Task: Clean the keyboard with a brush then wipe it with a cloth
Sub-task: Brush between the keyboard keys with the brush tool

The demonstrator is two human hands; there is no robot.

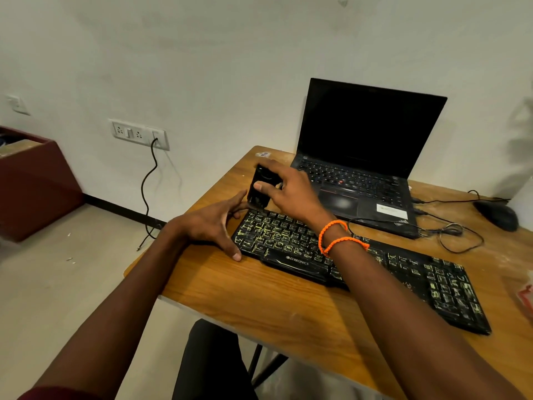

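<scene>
Black keyboard (360, 261) with yellowish streaks, orange bracelet (336, 236), brown table (274, 301).

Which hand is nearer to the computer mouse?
The right hand is nearer: it holds the brush at the keyboard's far-left corner. The left hand lies further left, on that end. The mouse sits far right.

The right forearm (383, 272) crosses the keyboard (418, 284) and hides a band of its keys; the brush (259, 186) bristles blur where they meet the top-left keys; a red-and-white packet (526, 295) is cut off by the right edge, its kind unclear; the small white object (263, 154) at the table's far corner is too small to tell.
</scene>
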